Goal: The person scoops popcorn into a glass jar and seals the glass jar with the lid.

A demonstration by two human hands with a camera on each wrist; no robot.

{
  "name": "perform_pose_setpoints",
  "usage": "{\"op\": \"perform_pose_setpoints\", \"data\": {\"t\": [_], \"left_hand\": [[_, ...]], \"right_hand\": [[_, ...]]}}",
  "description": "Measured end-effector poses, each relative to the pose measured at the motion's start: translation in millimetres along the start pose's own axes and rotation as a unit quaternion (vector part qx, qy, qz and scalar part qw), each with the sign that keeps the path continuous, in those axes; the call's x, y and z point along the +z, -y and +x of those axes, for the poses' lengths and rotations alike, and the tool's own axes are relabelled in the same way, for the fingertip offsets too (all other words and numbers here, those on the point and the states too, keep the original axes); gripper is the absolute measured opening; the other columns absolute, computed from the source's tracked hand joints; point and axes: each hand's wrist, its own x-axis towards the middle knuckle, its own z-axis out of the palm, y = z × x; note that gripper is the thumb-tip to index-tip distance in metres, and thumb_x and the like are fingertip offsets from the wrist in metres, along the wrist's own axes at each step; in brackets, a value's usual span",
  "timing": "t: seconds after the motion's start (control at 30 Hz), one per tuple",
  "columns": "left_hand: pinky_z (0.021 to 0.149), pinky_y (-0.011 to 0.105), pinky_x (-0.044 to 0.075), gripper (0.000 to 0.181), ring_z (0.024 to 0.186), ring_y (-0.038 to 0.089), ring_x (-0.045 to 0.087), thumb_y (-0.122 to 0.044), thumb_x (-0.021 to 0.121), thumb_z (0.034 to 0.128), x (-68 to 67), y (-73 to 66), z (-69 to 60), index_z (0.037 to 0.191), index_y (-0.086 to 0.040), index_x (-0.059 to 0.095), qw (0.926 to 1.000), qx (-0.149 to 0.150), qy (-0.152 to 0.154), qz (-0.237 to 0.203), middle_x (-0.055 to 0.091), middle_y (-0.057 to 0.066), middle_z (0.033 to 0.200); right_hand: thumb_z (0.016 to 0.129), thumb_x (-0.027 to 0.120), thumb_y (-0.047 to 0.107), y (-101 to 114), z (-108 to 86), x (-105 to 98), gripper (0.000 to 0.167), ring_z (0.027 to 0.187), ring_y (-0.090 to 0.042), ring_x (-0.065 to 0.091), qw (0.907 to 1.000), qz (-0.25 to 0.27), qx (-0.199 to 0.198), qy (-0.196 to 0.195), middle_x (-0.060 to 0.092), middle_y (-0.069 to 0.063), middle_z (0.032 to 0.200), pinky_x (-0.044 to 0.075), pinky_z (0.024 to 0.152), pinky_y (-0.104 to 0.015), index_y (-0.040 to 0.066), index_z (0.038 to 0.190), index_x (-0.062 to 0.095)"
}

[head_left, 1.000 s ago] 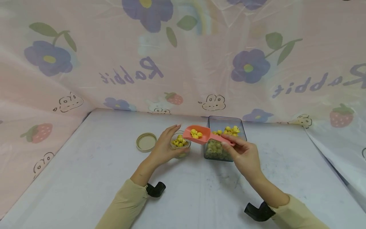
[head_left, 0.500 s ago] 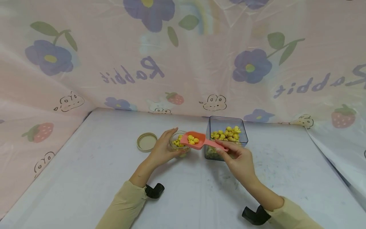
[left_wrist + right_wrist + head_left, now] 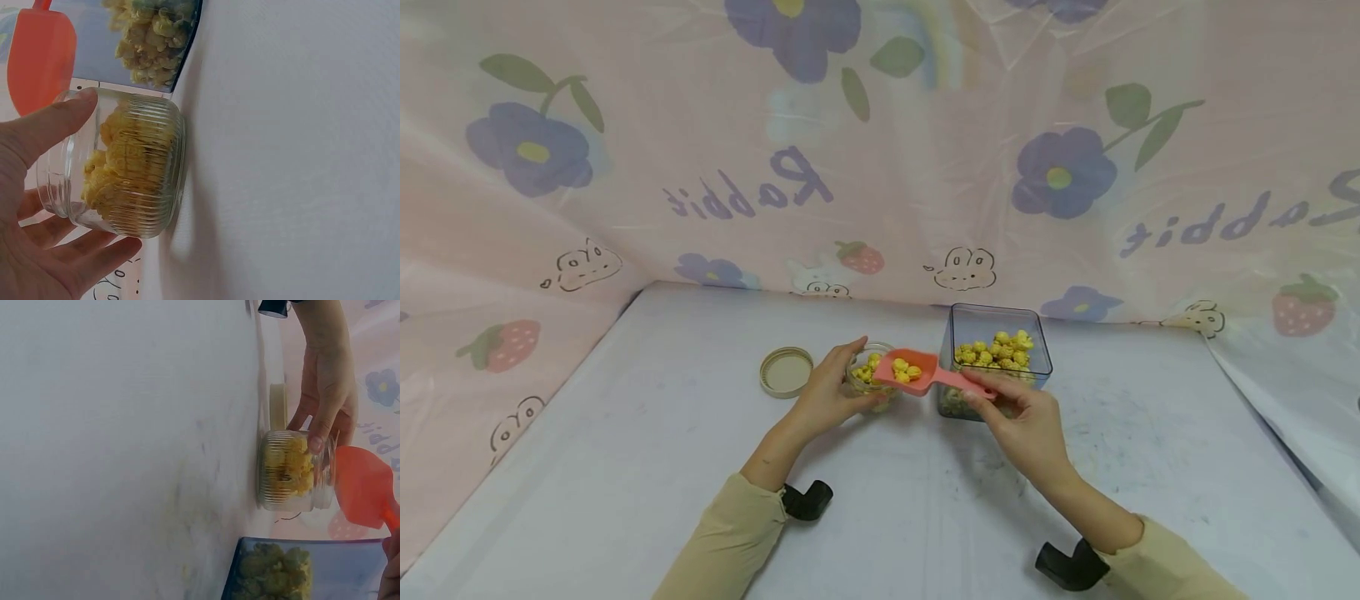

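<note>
The left hand [image 3: 829, 392] curls its thumb and fingers round a ribbed glass jar [image 3: 134, 165] that stands upright with yellow popcorn inside. Between thumb and fingers, the right hand [image 3: 1026, 421] pinches the handle of a pink scoop [image 3: 925, 383]. Several popcorn pieces [image 3: 902, 371] lie in the scoop, whose front edge is over the right side of the jar's mouth. In the right wrist view the scoop [image 3: 364, 487] is beside the jar's rim. Behind the right hand stands a clear square container [image 3: 1041, 354] of popcorn, its near side partly hidden.
A round lid [image 3: 786, 372] with a gold rim lies on the white table [image 3: 880, 517], left of the jar. A printed sheet [image 3: 895, 183] with flowers and rabbits hangs along the table's back and sides.
The right hand has brought the scoop left and down, from beside the jar's rim to partly over its mouth. The left hand still holds the jar in nearly the same place.
</note>
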Motion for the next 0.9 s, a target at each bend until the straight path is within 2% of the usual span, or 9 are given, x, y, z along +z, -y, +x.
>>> {"op": "perform_pose_setpoints", "data": {"t": [0.13, 0.23, 0.37, 0.57, 0.9], "left_hand": [[0.105, 0.05, 0.041, 0.084, 0.132, 0.034, 0.042, -0.016, 0.082, 0.0755, -0.5, -0.1, -0.9, 0.146, -0.006, 0.037, 1.0, 0.0, -0.001, 0.0, 0.045, 0.017, 0.142], [0.101, 0.049, 0.044, 0.083, 0.129, 0.034, 0.045, -0.015, 0.082, 0.0758, -0.3, -0.1, -0.9, 0.146, -0.006, 0.037, 1.0, 0.002, -0.001, -0.002, 0.045, 0.017, 0.142], [0.099, 0.049, 0.045, 0.082, 0.127, 0.035, 0.046, -0.013, 0.082, 0.0758, 0.4, -0.2, 0.2, 0.145, -0.005, 0.038, 1.0, 0.005, 0.001, -0.004, 0.045, 0.018, 0.142], [0.102, 0.049, 0.043, 0.083, 0.129, 0.034, 0.045, -0.014, 0.082, 0.0752, 1.0, 0.0, 1.7, 0.145, -0.006, 0.038, 1.0, 0.004, 0.002, -0.002, 0.046, 0.018, 0.141], [0.108, 0.05, 0.037, 0.084, 0.133, 0.033, 0.041, -0.016, 0.083, 0.074, 0.0, 1.5, 0.6, 0.145, -0.008, 0.039, 1.0, -0.003, 0.002, -0.005, 0.045, 0.017, 0.142]], "right_hand": [[0.08, 0.075, 0.002, 2, 1.9, 0, 0.026, 0.07, -0.002, 0.055, 0.9995, -0.019, -0.027, 0.006, 0.073, -0.013, 0.101, 0.048, 0.055, -0.013, 0.002, 0.106, 0.073], [0.079, 0.076, 0.001, 5, 5.0, -1, 0.027, 0.066, -0.003, 0.055, 0.9974, -0.048, -0.053, 0.008, 0.073, -0.011, 0.091, 0.047, 0.053, -0.014, 0.002, 0.105, 0.074], [0.077, 0.077, 0.001, 9, 9.3, -3, 0.027, 0.06, -0.003, 0.053, 0.9938, -0.085, -0.069, 0.016, 0.07, -0.003, 0.077, 0.044, 0.049, -0.017, 0.004, 0.104, 0.075], [0.079, 0.077, 0.005, 20, 17.3, -8, 0.023, 0.056, -0.003, 0.051, 0.9887, -0.12, -0.078, 0.043, 0.069, -0.002, 0.074, 0.042, 0.045, -0.019, 0.005, 0.101, 0.075], [0.082, 0.075, 0.005, 42, 38.7, -14, 0.018, 0.056, -0.006, 0.054, 0.9844, -0.118, -0.069, 0.111, 0.072, -0.008, 0.079, 0.044, 0.046, -0.019, 0.0, 0.099, 0.074]]}}
